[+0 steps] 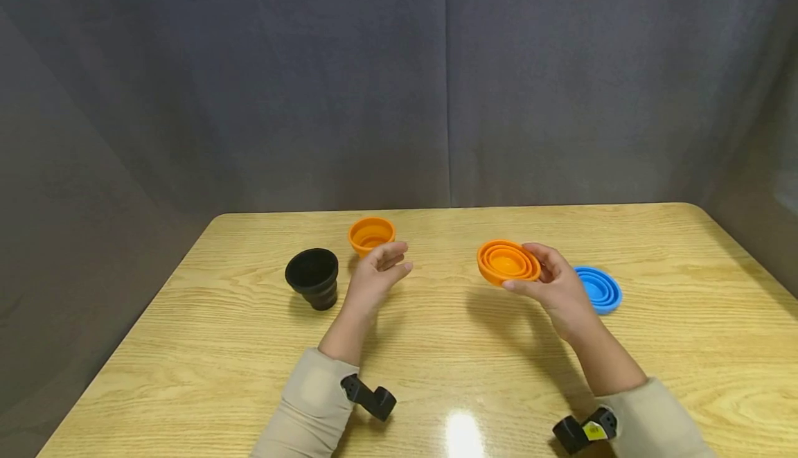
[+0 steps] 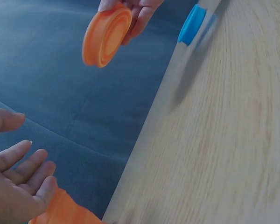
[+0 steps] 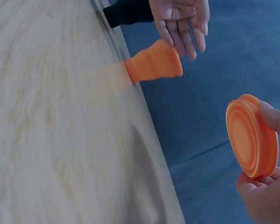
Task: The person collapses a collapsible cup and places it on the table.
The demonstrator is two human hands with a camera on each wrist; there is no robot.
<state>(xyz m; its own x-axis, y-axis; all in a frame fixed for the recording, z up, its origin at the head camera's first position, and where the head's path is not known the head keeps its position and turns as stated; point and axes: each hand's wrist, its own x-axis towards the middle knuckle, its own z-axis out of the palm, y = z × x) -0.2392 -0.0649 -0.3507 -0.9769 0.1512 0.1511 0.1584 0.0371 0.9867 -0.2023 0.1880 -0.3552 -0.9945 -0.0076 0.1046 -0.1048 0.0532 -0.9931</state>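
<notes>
In the head view my right hand [image 1: 557, 290] pinches the rim of a flattened orange collapsible cup [image 1: 506, 261], thumb in front and fingers behind. The cup is held above the table, its nested rings facing up. My left hand [image 1: 375, 283] is in the air with fingers extended and nothing in its grasp. Just behind it stands a second orange collapsible cup [image 1: 368, 231], pulled out to full height and partly hidden by the fingers. The right wrist view shows this expanded cup [image 3: 155, 63] on the table below the left hand [image 3: 181, 21], apart from the flattened one [image 3: 253, 137].
To the left of my left hand stands an expanded black collapsible cup [image 1: 314, 276]. A flattened blue collapsible cup [image 1: 598, 289] lies on the wooden table [image 1: 436, 354] beyond my right hand. Dark grey cloth [image 1: 337, 98] hangs behind the table and at its sides.
</notes>
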